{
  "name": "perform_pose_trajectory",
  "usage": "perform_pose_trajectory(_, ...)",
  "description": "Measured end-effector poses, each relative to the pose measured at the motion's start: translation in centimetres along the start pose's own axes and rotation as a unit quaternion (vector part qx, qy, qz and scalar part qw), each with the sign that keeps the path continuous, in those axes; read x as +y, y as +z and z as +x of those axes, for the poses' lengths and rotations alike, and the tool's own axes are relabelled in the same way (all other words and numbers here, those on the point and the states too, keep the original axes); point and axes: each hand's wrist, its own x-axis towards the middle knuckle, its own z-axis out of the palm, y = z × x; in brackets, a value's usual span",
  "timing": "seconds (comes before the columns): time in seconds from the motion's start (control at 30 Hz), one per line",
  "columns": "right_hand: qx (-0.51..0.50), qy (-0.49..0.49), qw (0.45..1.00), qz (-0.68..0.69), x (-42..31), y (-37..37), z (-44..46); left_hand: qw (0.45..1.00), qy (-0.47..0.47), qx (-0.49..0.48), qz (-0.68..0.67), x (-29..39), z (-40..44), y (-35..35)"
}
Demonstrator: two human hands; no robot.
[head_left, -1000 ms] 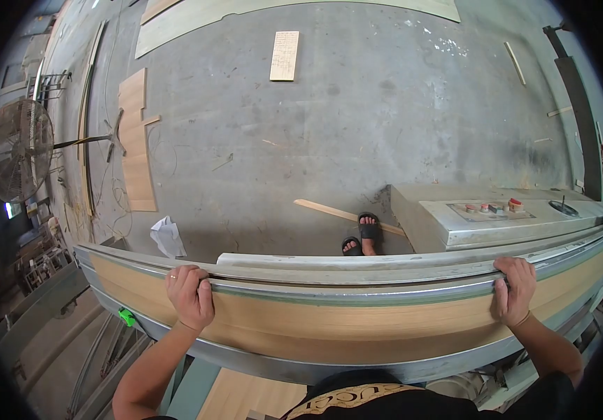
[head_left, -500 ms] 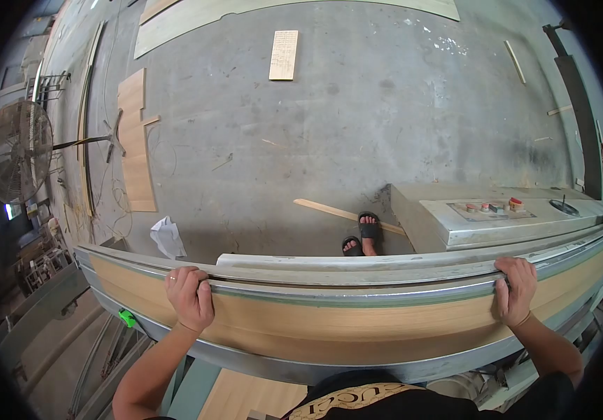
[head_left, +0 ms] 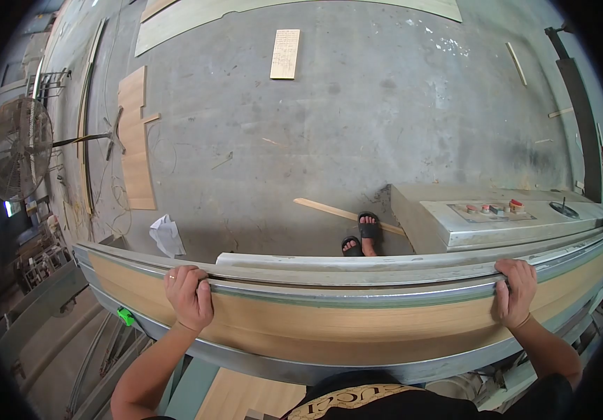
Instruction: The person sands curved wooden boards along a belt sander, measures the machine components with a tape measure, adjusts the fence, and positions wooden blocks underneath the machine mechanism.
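Since the earlier frame hardly anything changes: both hands stay at the same places on the long silver metal rail (head_left: 357,293), and only a very slight shift of the whole view shows. The left hand (head_left: 189,297), with a ring on one finger, is partly closed, its fingers curled over the rail and its thumb bent on the near side. The right hand (head_left: 516,294) grips the same rail in the same way, well apart from the left; the fingertips of both are hidden beyond the edge. The long tan wooden panel (head_left: 357,334) lies lengthwise between the rail and the person's body, along the tabletop with a grey metal near edge (head_left: 266,358). A bright green plastic clip (head_left: 126,317) sits on that edge, to the left of the left hand. Beyond the rail, on the right, stands a grey metal control box (head_left: 424,222) with coloured buttons. A crumpled white cloth (head_left: 167,236) lies on the grey concrete floor (head_left: 280,154), beyond the left hand
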Motion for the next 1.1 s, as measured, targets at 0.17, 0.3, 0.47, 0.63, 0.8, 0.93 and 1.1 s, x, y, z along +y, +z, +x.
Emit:
perform_pose_trajectory(0.17, 0.0, 0.001, 1.0, -0.001, 0.06, 0.01, -0.06, 1.0, -0.011, -0.004, -0.003, -0.08, -0.08, -0.01)
perform_pose_trajectory(0.3, 0.0, 0.002, 1.0, -0.001, 0.05, 0.01, -0.02, 1.0, -0.008, -0.004, -0.003, -0.14, -0.13, -0.03)
perform_pose_trajectory(0.47, 0.005, 0.001, 1.0, -0.005, -0.08, 0.05, 0.04, 1.0, -0.007, 0.001, -0.003, -0.07, -0.08, 0.03)
perform_pose_trajectory(0.63, 0.004, 0.001, 1.0, -0.003, -0.07, 0.09, 0.08, 1.0, -0.005, 0.0, -0.004, -0.2, -0.1, 0.08)
perform_pose_trajectory(0.8, 0.004, -0.002, 1.0, -0.004, -0.09, 0.04, 0.16, 1.0, -0.006, 0.001, -0.004, -0.08, -0.02, 0.03)
perform_pose_trajectory(0.93, 0.004, 0.002, 1.0, -0.005, -0.09, 0.09, 0.11, 1.0, -0.006, 0.001, -0.004, -0.06, -0.02, 0.02)
perform_pose_trajectory(1.1, 0.007, -0.001, 1.0, -0.007, -0.11, 0.21, 0.04, 1.0, -0.004, 0.002, -0.004, -0.03, 0.0, 0.02)
